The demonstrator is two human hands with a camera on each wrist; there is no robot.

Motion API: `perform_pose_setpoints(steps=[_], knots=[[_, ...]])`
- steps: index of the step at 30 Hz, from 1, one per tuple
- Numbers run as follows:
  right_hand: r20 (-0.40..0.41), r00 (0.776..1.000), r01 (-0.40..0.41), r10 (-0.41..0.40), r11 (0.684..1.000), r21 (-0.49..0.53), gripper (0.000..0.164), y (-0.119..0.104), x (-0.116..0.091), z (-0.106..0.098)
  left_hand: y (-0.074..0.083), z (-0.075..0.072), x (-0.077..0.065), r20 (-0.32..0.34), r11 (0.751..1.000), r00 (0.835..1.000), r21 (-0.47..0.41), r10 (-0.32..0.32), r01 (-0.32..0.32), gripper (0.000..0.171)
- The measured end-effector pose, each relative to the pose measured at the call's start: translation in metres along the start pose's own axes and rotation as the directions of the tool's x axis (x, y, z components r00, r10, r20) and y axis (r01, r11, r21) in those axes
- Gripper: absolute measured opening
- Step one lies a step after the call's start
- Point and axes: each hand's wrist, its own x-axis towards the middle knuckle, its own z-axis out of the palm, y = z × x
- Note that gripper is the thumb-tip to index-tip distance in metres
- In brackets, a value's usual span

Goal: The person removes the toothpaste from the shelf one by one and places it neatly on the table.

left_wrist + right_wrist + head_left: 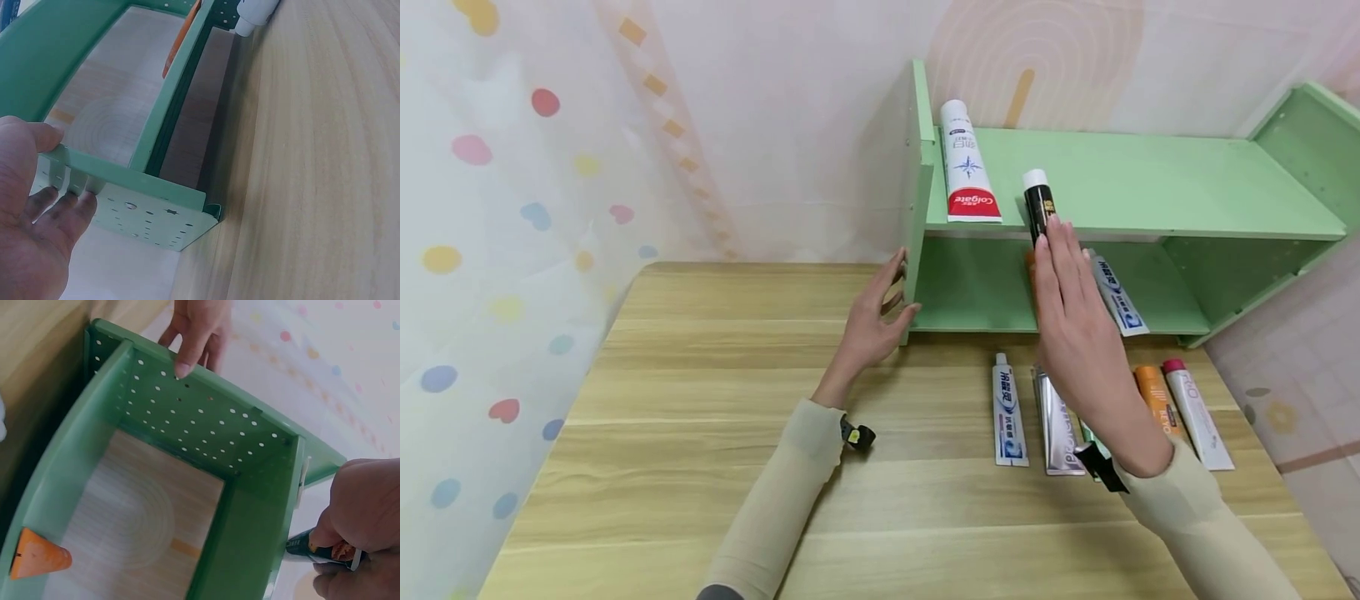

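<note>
Black tube (1039, 204) pinched between the right hand (1078, 342)'s fingers and thumb, held over the front edge of the upper shelf (1150, 185), capped end pointing back, nearly parallel to the Colgate tube (967, 162) on its left! Left hand (874, 321)'s farther off, fingers loosely apart, resting against the green side panel (917, 217).

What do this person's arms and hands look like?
The left hand and right hand are ungloved. Plain, pale beige fabric sleeves cover both forearms. A small black gadget with a yellow-green mark sits by the left cuff, a black, angular gadget by the right.
</note>
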Motion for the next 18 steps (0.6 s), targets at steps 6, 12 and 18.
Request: perform_pose_setpoints(steps=[6,12,18], knots=[[-0.012,1.0,0.006,-0.005,0.999,0.032,0.095,-0.004,-0.016,-0.003,0.0,0.0,0.0,-0.001,1.0,1.0,-0.001,-0.003,0.003,0.077],[0.002,1.0,-0.003,0.002,0.999,0.039,0.1,-0.009,-0.029,-0.007,0.0,0.0,0.001,-0.013,1.0,1.0,0.007,0.007,-0.007,0.077],[-0.006,1.0,-0.007,0.007,1.0,0.025,0.097,-0.015,-0.042,-0.009,-0.002,0.0,0.0,0.002,1.0,1.0,0.006,0.002,-0.002,0.077]])
